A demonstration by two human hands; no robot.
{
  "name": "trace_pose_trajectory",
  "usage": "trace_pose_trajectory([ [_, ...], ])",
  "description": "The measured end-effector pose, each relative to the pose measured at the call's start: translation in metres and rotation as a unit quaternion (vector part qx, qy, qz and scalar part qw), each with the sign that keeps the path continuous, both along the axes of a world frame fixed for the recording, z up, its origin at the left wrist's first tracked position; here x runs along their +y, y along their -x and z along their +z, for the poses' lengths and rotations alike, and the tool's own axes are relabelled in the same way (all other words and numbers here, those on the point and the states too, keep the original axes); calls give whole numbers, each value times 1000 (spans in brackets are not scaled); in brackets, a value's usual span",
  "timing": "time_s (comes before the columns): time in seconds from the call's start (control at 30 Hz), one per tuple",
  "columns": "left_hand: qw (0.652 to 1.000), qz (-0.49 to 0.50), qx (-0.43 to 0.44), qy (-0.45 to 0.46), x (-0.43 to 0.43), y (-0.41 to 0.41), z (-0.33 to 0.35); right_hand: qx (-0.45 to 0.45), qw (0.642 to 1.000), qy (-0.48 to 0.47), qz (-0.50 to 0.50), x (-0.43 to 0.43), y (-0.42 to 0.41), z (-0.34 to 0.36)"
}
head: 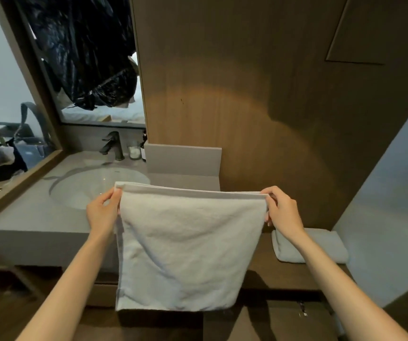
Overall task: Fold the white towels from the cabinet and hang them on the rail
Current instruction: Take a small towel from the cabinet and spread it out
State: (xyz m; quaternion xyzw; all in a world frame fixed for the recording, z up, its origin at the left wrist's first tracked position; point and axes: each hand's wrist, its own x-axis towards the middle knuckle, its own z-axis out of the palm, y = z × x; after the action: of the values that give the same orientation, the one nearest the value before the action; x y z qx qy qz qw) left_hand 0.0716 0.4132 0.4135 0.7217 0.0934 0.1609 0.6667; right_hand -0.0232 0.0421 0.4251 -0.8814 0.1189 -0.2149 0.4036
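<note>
White towel hanging in front of the desk, left hand and right hand each pinching a top corner, folded towel on wooden shelf at right

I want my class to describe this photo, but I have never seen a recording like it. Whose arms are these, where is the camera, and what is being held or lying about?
There is no machine here. A person wears one wide-angle camera on the head, looking forward and down, so you see their own two bare arms. The left hand and the right hand each pinch an upper corner of a white towel, which hangs flat between them and looks doubled over. Behind it is a grey countertop with a round washbasin and a dark faucet. To the right, a folded towel lies on a wooden ledge. No rail is in view.
</note>
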Motion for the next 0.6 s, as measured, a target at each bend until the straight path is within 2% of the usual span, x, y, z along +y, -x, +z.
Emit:
trace_pose_trajectory([
  [0.23, 990, -69, 77, 96, 22, -48, -29, 22, 988, -154, -22, 26, -56, -21],
  [0.4, 983, -71, 102, 136, 25, -110, -33, 1, 986, -154, -69, 42, -116, -23],
  [0.6, 974, -107, 142, 139, 25, -185, -37, -13, 969, -210, -131, 50, -179, -23],
])
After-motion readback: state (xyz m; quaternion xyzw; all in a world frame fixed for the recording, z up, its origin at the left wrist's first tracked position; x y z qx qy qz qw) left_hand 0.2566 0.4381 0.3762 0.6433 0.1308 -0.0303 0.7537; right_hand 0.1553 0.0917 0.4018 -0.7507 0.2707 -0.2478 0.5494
